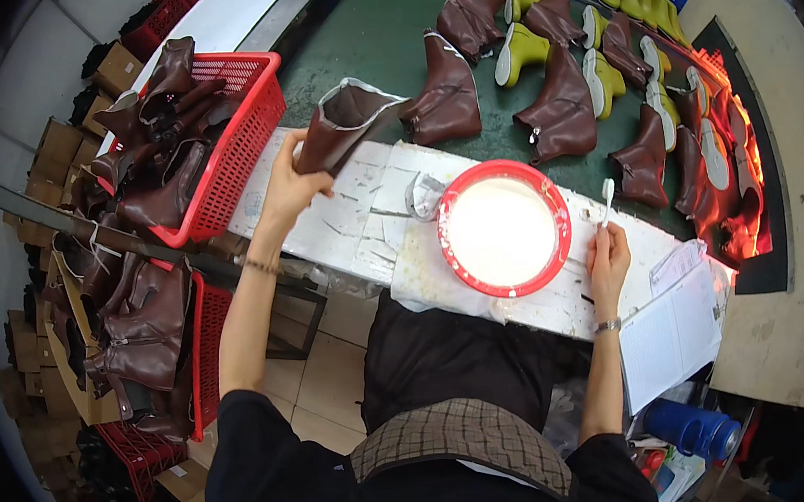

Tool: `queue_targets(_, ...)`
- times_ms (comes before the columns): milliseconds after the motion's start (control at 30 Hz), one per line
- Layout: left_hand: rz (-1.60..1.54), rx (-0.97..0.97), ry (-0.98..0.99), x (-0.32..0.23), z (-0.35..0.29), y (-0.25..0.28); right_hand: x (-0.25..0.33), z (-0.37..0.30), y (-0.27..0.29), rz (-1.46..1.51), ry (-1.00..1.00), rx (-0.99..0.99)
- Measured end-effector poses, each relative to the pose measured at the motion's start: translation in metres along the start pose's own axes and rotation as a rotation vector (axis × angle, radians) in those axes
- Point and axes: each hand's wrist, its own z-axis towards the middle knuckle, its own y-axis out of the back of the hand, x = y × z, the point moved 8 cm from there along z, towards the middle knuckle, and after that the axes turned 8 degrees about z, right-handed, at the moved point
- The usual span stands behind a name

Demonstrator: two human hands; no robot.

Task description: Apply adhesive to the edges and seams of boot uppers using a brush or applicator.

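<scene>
Left hand: wrapping thumb and fingers around a brown boot upper, pressing on its sides
Boot upper: leaning with its pale-edged opening facing up, left of the bowl; can't tell if it's touching the bench
Right hand: pinching a little white brush, just right of the bowl
Red bowl: sitting on the white bench, holding white stuff
Green surface: carrying loads more brown uppers plus lime boots
</scene>
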Motion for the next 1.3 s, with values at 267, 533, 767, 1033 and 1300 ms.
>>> queue_targets(267,0.677,-0.168,-0.352,0.056,0.16,0.022,-0.004,-0.002,-0.014,0.003,0.008,-0.065)
queue_targets(533,0.442,-0.098,-0.067,0.059,0.248,-0.147,-0.005,-0.004,-0.009,-0.009,-0.02,-0.127)
queue_targets(767,0.558,-0.136,-0.11,0.069,0.278,-0.187,-0.003,-0.005,-0.012,-0.059,-0.01,-0.154)
queue_targets(1033,0.536,-0.084,-0.281,0.062,0.273,-0.202,-0.001,-0.004,-0.01,-0.069,0.017,-0.146)
queue_targets(1300,0.8,-0.102,-0.456,0.049,0.25,-0.218,0.002,-0.006,-0.011,-0.103,0.025,-0.13)
